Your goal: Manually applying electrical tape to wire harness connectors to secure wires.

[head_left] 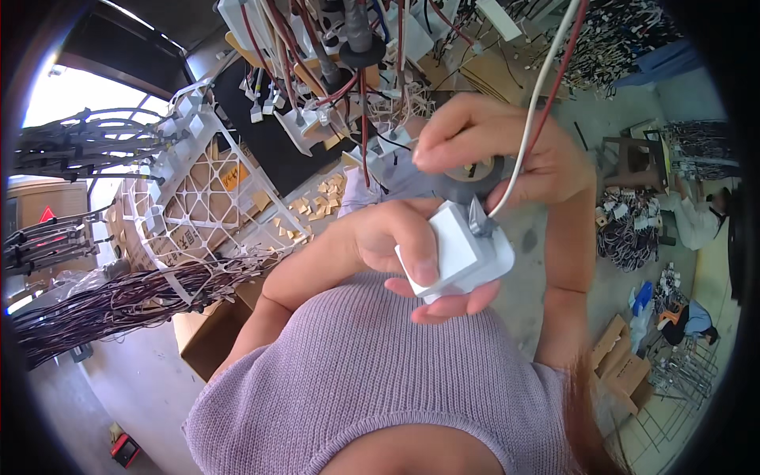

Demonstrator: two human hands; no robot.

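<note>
While the left hand [400, 249] clasps a smooth white plastic connector block [459, 249], thumb pressed on its flat near face and fingers curled beneath, the right hand [495, 146] closes around a roll of dark grey tape [475, 178] just above it, fingers bent over the roll's rim. A short strip of the same matte tape wraps the block's far right corner, where a white wire [534, 107] and a red wire [554, 87] leave it and rise in a long curve toward the far right. The block is boxy with rounded edges and sits in mid-air close to the person's chest, above a ribbed lilac knit top [372, 380]. To the far left stands a white plastic lattice frame [210, 190], its openwork ribs backed by brown cardboard, with thick bundles of dark, thin wires [119, 297] draped across it. Overhead at the far centre hang more white connectors and red and black leads [348, 71]. Below lies a bare grey concrete floor [134, 388], with flattened cardboard boxes [621, 368] at the right and heaps of dark cable beyond them.
</note>
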